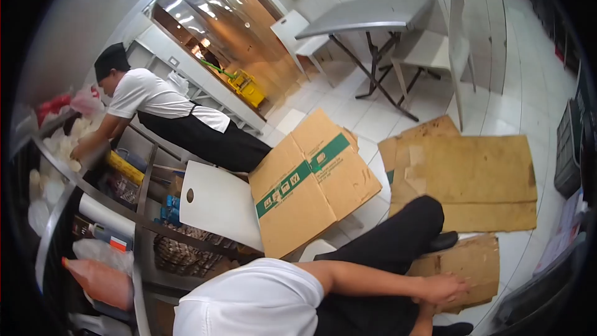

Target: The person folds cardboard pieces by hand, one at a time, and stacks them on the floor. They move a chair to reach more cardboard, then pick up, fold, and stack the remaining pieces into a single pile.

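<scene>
At the far left, a co-worker (155,102) in a white shirt and dark apron is seen bent over a steel table (59,162), one hand among pale items on its top. Below that table's edge, bottles and bags are stored on a lower shelf (106,236). A white cutting board (217,202) is propped against the shelf, and a folded box (311,180) with green tape leans just beside it on the tiled floor (373,118).

Further right, flattened cardboard sheets (472,174) are spread over the floor, and a torn cardboard piece (476,261) lies under the seated person's outstretched leg.

The left hand (443,286) is laid on that piece, with the fingers loosely spread and nothing gripped. The right hand (428,311) is tucked beneath it and mostly covered, so its opening cannot be told. Both hands are kept at the near edge of the piece.

Cardboard this worn is judged floppy and easily torn. It is best pressed with a flat palm near the edge, with weight spread and not pinched at a ragged corner.
</scene>
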A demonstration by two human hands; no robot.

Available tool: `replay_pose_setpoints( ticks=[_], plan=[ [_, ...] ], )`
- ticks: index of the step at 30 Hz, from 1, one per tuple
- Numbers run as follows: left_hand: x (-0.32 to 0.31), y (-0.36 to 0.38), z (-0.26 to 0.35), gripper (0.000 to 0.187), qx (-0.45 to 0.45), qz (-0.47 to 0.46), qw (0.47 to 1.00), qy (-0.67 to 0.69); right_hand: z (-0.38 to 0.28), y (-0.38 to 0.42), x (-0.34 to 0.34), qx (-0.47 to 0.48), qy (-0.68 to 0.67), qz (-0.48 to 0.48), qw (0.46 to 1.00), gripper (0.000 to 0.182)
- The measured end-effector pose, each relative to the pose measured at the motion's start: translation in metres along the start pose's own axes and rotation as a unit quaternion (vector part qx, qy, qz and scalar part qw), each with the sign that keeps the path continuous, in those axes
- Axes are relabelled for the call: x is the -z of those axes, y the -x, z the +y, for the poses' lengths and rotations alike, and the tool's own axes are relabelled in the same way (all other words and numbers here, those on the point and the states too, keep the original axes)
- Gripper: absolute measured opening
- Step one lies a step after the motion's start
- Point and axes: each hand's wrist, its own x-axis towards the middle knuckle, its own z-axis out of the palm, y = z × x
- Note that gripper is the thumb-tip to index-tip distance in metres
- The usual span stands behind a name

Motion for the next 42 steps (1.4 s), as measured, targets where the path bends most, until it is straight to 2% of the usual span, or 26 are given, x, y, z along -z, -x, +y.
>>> replay_pose_setpoints(
  ticks=[1,7,9,10,12,14,15,16,17,18,20,22,23,24,25,26,27,28,32,36,39,41,42],
  plan=[
    [0.017,0.013,0.012,0.036,-0.027,0.018,0.999,0.027,-0.014,-0.009,0.001,0.013,-0.002,0.004,1.0,0.033],
    [0.073,0.071,0.036,0.028,-0.069,-0.059,0.996,0.013,-0.1,-0.077,0.05,0.048,-0.044,0.039,0.997,0.03],
    [0.086,0.064,0.054,0.024,-0.108,-0.183,0.975,-0.068,-0.11,-0.065,0.066,0.014,-0.058,0.045,0.997,0.029],
    [0.09,0.052,0.064,0.024,-0.116,-0.206,0.97,-0.062,-0.109,-0.054,0.071,-0.006,-0.06,0.043,0.997,0.029],
    [0.095,0.027,0.084,0.022,-0.153,-0.194,0.966,-0.079,-0.109,-0.036,0.062,-0.032,-0.056,0.02,0.998,0.028],
    [0.081,0.007,0.076,0.025,-0.15,-0.199,0.965,-0.079,-0.087,-0.037,0.053,-0.046,-0.058,-0.013,0.997,0.027],
    [0.076,-0.003,0.074,0.026,-0.163,-0.162,0.97,-0.076,-0.093,-0.044,0.053,-0.058,-0.06,-0.026,0.996,0.027],
    [0.065,-0.009,0.071,0.028,-0.18,-0.133,0.972,-0.064,-0.058,-0.043,0.043,-0.081,-0.061,-0.036,0.994,0.027],
    [0.047,-0.014,0.057,0.03,-0.213,-0.088,0.973,-0.029,-0.053,-0.054,0.036,-0.11,-0.053,-0.04,0.992,0.027],
    [0.036,-0.015,0.046,0.03,-0.233,-0.102,0.967,-0.006,-0.029,-0.054,0.025,-0.137,-0.04,-0.04,0.989,0.026],
    [0.014,-0.005,0.032,0.031,-0.12,-0.238,0.96,-0.085,0.018,-0.054,0.004,-0.194,-0.01,-0.057,0.979,0.026],
    [-0.003,0.004,0.029,0.032,-0.196,-0.312,0.909,-0.193,0.083,-0.027,-0.014,-0.262,0.03,-0.1,0.959,0.026],
    [-0.005,0.006,0.032,0.032,-0.207,-0.281,0.92,-0.175,0.131,0.035,-0.019,-0.29,0.052,-0.127,0.947,0.026],
    [-0.004,0.007,0.036,0.032,-0.213,-0.246,0.933,-0.155,0.206,0.037,-0.059,-0.262,0.028,-0.098,0.96,0.025],
    [-0.001,0.001,0.035,0.033,-0.204,-0.257,0.94,-0.097,0.12,0.024,-0.005,-0.324,0.011,-0.075,0.943,0.025],
    [0.007,-0.005,0.031,0.034,-0.194,-0.265,0.944,-0.047,0.09,0.011,0.015,-0.334,-0.01,-0.039,0.942,0.026],
    [0.027,-0.004,0.047,0.034,-0.146,-0.259,0.95,-0.096,0.073,0.016,0.024,-0.341,-0.033,-0.009,0.939,0.028],
    [0.052,-0.005,0.058,0.034,-0.095,-0.25,0.952,-0.15,0.068,0.023,0.036,-0.333,-0.007,-0.026,0.943,0.028],
    [0.053,-0.006,0.037,0.035,-0.074,-0.172,0.978,-0.086,-0.007,0.006,0.026,-0.243,0.054,-0.129,0.96,0.03],
    [0.059,0.017,0.021,0.036,-0.101,-0.095,0.989,-0.046,-0.031,0.03,0.039,-0.151,0.069,-0.187,0.968,0.032],
    [0.06,0.029,0.007,0.031,-0.092,-0.124,0.986,-0.066,-0.046,0.048,0.047,-0.097,0.043,-0.192,0.976,0.034],
    [0.079,0.043,0.016,0.029,-0.062,-0.166,0.979,-0.097,-0.051,0.064,0.059,-0.08,0.019,-0.171,0.982,0.036],
    [0.078,0.044,0.013,0.027,-0.074,-0.172,0.977,-0.103,-0.052,0.072,0.065,-0.078,0.005,-0.15,0.986,0.036]
  ],
)
